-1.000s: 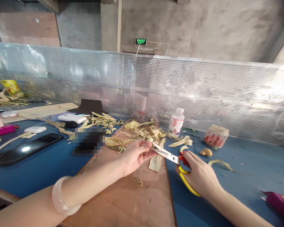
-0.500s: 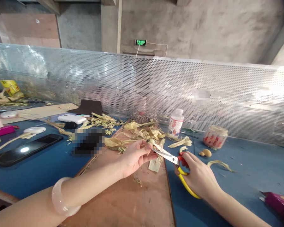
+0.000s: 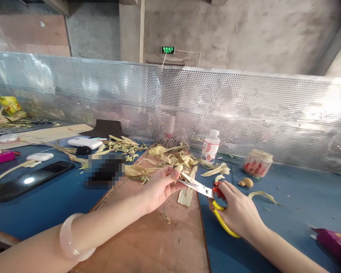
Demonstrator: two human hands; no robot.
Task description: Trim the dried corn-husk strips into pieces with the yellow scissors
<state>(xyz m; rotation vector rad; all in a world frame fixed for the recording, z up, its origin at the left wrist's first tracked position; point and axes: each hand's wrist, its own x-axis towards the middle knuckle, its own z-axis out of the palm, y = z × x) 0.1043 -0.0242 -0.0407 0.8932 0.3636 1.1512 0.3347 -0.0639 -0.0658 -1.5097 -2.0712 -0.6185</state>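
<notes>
Between the thumb and fingers of my left hand (image 3: 161, 186) is a small pale round piece (image 3: 178, 167), with a dark spot at its left; its exact kind I cannot make out. My right hand (image 3: 238, 206) grips a pair of scissors (image 3: 201, 189) with yellow and red handles. Their blades are spread and point left, the tips close to my left fingertips and the pale piece. Dried corn husks (image 3: 184, 154) lie in a heap just behind my left hand. One flat husk strip (image 3: 185, 196) lies below the blades.
A white bottle (image 3: 210, 147) and a clear jar (image 3: 257, 163) stand at the back right, near small tan balls (image 3: 247, 182). At left are a phone (image 3: 34, 179), a white case (image 3: 85, 143) and husk scraps (image 3: 125, 147). A perforated metal screen (image 3: 116, 94) runs behind.
The pale piece in my left fingers has turned and shows more above the fingertips. The scissor blades have dipped slightly and look a little wider apart. The view has shifted slightly.
</notes>
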